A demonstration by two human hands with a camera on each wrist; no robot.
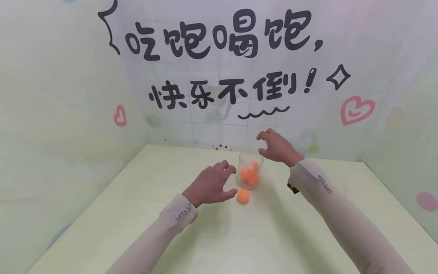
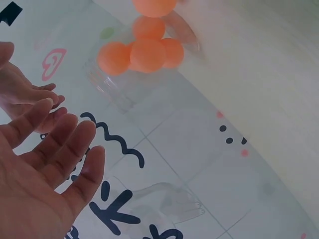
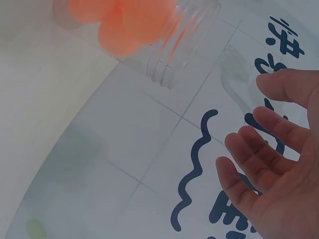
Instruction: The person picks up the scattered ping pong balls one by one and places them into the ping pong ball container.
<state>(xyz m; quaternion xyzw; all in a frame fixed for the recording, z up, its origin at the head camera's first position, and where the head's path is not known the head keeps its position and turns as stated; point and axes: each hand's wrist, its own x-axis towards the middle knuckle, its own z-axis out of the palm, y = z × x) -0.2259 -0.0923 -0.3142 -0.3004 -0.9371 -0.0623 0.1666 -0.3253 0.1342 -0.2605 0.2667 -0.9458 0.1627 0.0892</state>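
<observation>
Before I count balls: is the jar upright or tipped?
Upright: the clear jar stands on the table, mouth upward, orange balls inside.

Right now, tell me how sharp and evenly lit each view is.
Head view: soft, even light, faint shadow under the loose orange ball beside the clear jar. Left wrist view: left hand sharp, the balls in the jar blurred. Right wrist view: the jar's balls overexposed and smeared, right hand clear.

So the jar (image 1: 251, 169) is sitting upright on the table (image 1: 308, 236), toward the back wall, with a few balls (image 1: 249, 176) piled inside. One loose ball (image 1: 243, 196) is lying just in front of it. The left hand (image 1: 210, 184) is hovering left of that ball, and the right hand (image 1: 278, 146) is hanging behind-right of the jar.
</observation>
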